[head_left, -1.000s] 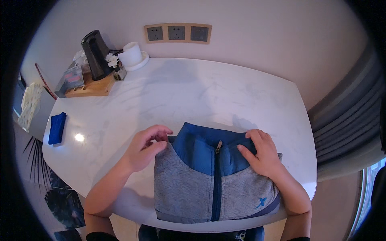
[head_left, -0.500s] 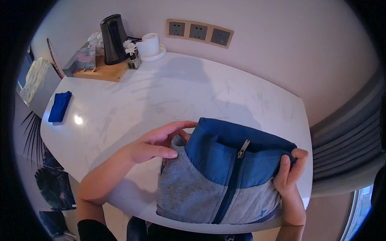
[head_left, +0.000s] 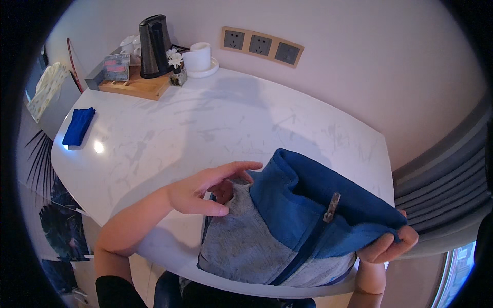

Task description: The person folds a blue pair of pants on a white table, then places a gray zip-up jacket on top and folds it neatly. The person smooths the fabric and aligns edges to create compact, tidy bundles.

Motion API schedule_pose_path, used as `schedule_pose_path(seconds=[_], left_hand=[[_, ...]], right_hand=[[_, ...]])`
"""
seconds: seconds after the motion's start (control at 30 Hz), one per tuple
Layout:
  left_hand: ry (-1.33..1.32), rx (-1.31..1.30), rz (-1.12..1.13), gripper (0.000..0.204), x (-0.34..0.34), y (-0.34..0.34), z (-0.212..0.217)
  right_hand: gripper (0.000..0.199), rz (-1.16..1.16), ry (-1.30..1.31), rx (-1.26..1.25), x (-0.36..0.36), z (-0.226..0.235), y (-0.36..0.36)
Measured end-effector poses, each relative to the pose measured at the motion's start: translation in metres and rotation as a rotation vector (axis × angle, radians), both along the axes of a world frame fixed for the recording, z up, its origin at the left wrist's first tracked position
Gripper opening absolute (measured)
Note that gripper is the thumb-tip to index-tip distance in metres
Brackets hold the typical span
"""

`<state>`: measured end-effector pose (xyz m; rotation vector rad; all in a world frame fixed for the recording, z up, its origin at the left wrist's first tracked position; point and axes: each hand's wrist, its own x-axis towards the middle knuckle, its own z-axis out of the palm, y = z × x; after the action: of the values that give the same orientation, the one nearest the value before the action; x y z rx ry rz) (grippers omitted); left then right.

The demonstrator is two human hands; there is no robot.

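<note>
Working close to the front edge of a white marbled table (head_left: 231,113), over a grey-and-blue zip-up jacket (head_left: 303,217). Lying front side up as a compact bundle, without visible sleeves; tucked behind or underneath, cannot tell which. Held at the right end of its blue collar (head_left: 341,185) by the right hand (head_left: 391,245), with fingers curled tight round the cloth. Touched at the grey left shoulder by the left hand (head_left: 197,192): thumb and forefinger wide apart, other fingers bent behind the fabric; cannot tell if gripping.

Judged partway arranged. Done, by the look of it: folded small, zipped up into the collar, with the metal zip pull (head_left: 332,207) near the rim. Left: gaping and raised at the neck, puckered at the left shoulder, not yet flat.

Off to the far left, well apart and untouched: a folded royal-blue cloth (head_left: 78,126). Farther back: a black electric kettle (head_left: 155,49) on a wooden tray (head_left: 134,88).
</note>
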<state>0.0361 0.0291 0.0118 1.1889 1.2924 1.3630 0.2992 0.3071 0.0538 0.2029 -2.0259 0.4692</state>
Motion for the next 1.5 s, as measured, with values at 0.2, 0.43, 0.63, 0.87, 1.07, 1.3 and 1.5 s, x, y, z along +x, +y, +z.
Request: schedule_pose_path(seconds=[0.2, 0.43, 0.63, 0.87, 1.07, 1.3, 1.5], left_hand=[[-0.058, 0.162, 0.053, 0.064, -0.004, 0.002, -0.013], [-0.203, -0.012, 0.096, 0.056, -0.023, -0.006, -0.004], [-0.088, -0.177, 0.045, 0.074, -0.029, -0.008, 0.0], [-0.126, -0.217, -0.144, 0.076, -0.023, -0.008, 0.012], [0.103, -0.073, 0.066, 0.067, -0.019, 0.009, -0.012], [0.192, -0.019, 0.311, 0.071, -0.002, 0.0, 0.003], [0.436, -0.236, 0.452, 0.083, -0.002, 0.001, 0.014]], right_hand=[[0.023, 0.045, -0.035, 0.024, 0.01, 0.005, -0.004], [0.022, -0.183, -0.292, -0.081, -0.04, -0.006, 0.008], [0.019, -0.087, -0.782, -0.319, -0.061, -0.017, 0.012], [0.021, -0.126, -0.784, -0.395, -0.055, -0.01, 0.01], [0.04, -0.118, -0.783, -0.294, -0.058, -0.025, 0.019], [0.075, 0.006, -0.992, -0.159, -0.046, 0.004, 0.025], [0.066, 0.023, -1.116, -0.055, -0.042, 0.008, 0.017]])
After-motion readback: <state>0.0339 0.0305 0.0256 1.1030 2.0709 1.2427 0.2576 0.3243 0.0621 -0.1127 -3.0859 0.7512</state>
